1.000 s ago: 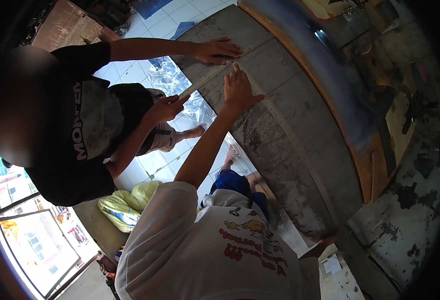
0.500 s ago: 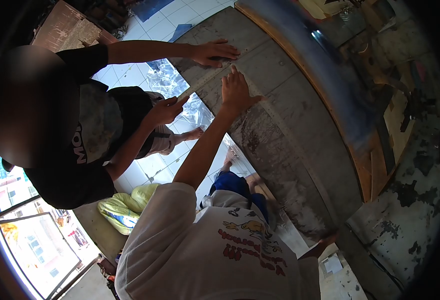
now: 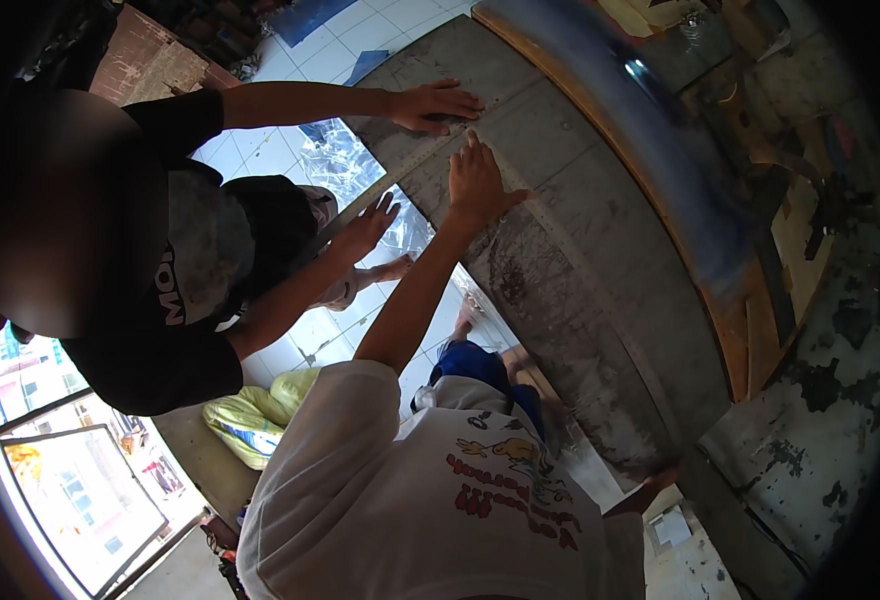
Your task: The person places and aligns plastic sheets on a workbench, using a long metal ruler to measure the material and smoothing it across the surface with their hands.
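My left hand (image 3: 477, 185) rests palm down on the grey sheet (image 3: 600, 190), with its thumb stretched out to the right. Its fingertips are near the corner where two long, thin strips meet. One strip (image 3: 605, 305) runs down the sheet from my left hand toward my right hand (image 3: 657, 482). My right hand is dark and small at the sheet's lower end, its fingers too unclear to read. The other strip (image 3: 410, 160) runs down-left toward a co-worker. One co-worker hand (image 3: 435, 105) lies flat on the sheet; the other (image 3: 365, 230) is beside this strip, fingers spread.
The co-worker in a dark shirt (image 3: 210, 230) stands at the left. Curved wood edging (image 3: 650, 190) borders the sheet, beside a shiny bluish curved surface (image 3: 650, 130). A yellow-green bag (image 3: 260, 415) lies on the floor. A worn, peeling surface (image 3: 810, 440) is at the right.
The co-worker's lower hand has moved slightly right and spread its fingers along the strip, and their body has shifted right. My hands have stayed in place on the sheet.
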{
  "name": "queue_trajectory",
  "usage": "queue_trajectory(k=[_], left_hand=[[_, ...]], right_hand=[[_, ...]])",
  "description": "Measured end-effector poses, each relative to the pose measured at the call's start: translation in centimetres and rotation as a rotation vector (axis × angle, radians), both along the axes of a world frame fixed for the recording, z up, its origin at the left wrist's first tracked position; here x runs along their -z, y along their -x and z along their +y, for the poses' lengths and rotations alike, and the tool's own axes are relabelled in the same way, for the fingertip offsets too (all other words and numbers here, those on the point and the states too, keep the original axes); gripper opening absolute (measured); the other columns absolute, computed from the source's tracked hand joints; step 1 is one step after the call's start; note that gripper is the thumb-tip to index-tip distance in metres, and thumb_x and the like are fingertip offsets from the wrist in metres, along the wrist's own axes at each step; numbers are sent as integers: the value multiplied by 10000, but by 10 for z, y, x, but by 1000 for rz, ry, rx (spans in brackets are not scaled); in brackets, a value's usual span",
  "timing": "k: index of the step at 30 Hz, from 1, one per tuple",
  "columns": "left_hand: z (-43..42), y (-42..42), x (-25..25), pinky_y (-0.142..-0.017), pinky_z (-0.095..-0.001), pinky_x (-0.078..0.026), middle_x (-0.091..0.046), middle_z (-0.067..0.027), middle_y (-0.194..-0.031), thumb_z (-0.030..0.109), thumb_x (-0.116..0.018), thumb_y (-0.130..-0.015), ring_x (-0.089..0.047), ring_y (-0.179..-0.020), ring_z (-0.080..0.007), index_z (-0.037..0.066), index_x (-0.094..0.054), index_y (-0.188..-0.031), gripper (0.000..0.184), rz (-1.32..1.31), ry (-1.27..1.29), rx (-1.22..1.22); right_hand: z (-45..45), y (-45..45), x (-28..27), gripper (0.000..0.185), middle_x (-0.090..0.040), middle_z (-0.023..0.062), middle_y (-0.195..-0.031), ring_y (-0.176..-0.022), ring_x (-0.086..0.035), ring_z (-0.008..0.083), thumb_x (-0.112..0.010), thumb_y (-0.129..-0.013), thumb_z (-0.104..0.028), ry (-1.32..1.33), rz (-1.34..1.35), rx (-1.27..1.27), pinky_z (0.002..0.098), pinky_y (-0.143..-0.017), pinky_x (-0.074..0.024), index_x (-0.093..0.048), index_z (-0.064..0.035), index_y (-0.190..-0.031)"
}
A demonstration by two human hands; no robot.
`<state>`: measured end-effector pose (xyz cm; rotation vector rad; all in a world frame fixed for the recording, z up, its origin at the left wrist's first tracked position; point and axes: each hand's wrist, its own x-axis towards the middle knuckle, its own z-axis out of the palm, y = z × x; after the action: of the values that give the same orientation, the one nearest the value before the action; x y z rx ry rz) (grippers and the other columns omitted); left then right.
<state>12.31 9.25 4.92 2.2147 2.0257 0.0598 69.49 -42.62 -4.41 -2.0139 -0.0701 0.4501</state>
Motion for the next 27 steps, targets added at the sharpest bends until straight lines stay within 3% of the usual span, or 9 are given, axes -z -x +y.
queue_trajectory(k=[4, 8, 11, 14, 17, 20, 23, 25, 27], left_hand=[[-2, -2, 1, -981, -366, -268, -249, -283, -1421, 761, -554, -654, -329, -1269, -296, -126, -382, -1266, 1091, 15, -60, -20], [-2, -1, -2, -996, -383, -262, -237, -285, -1423, 769, -545, -655, -315, -1277, -309, -134, -348, -1283, 1116, 17, -23, -10], [-2, -2, -3, -1027, -420, -246, -212, -287, -1427, 776, -538, -656, -288, -1291, -336, -142, -292, -1307, 1152, -14, 25, -9], [-1, -1, 1, -1029, -421, -238, -211, -284, -1429, 780, -537, -650, -288, -1292, -332, -141, -296, -1307, 1158, -2, 27, -14], [0, 1, 1, -1031, -424, -232, -212, -281, -1430, 788, -531, -645, -288, -1291, -331, -139, -308, -1303, 1158, 2, 18, -21], [3, 4, 2, -1031, -424, -231, -214, -278, -1431, 794, -521, -646, -287, -1293, -327, -135, -324, -1297, 1151, -4, 7, -22], [1, 2, 2, -1031, -419, -230, -217, -276, -1430, 793, -518, -647, -284, -1298, -323, -126, -338, -1293, 1138, -3, 23, -25], [-1, 2, 2, -1030, -416, -230, -218, -275, -1430, 792, -519, -646, -284, -1301, -321, -122, -344, -1290, 1131, 4, 26, -26], [-2, 0, 6, -1028, -414, -233, -223, -275, -1428, 793, -519, -644, -290, -1298, -320, -119, -352, -1284, 1126, -6, 1, -28]], right_hand=[[-5, -7, 6, 576, -481, 143, -1302, -1158, -476, 269, -442, -898, -449, 2, -29, -27, 399, -999, -354, -471, -43, -1305], [2, -3, 0, 554, -511, 139, -1263, -1118, -504, 264, -454, -903, -430, -32, 63, 79, 402, -992, -368, -498, -26, -1279], [-21, -22, 25, 566, -523, 162, -1254, -1108, -523, 265, -445, -908, -450, 65, -243, -137, 435, -950, -412, -511, -15, -1265], [-5, -23, 15, 587, -548, 184, -1215, -1107, -540, 268, -465, -881, -506, 427, -347, 10, 455, -879, -461, -564, -25, -1203], [21, -3, -3, 577, -562, 192, -1172, -1080, -552, 297, -522, -838, -538, 1087, -394, 198, 480, -807, -478, -602, -47, -1130], [75, 28, 7, 540, -570, 167, -1114, -1036, -556, 319, -560, -811, -535, 1095, -699, 847, 492, -780, -469, -609, -69, -1078], [76, 35, -6, 641, -565, 175, -1107, -1004, -557, 354, -547, -798, -580, 1097, -1177, 26, 482, -825, -457, -589, -21, -1107], [150, 106, -57, 525, -545, 185, -1140, -1020, -545, 360, -580, -835, -471, 690, -1260, -470, 471, -858, -441, -579, -28, -1119], [207, 154, -56, 371, -569, 188, -1101, -1017, -545, 356, -604, -861, -318, 290, -1325, -679, 457, -880, -427, -595, -26, -1090]])
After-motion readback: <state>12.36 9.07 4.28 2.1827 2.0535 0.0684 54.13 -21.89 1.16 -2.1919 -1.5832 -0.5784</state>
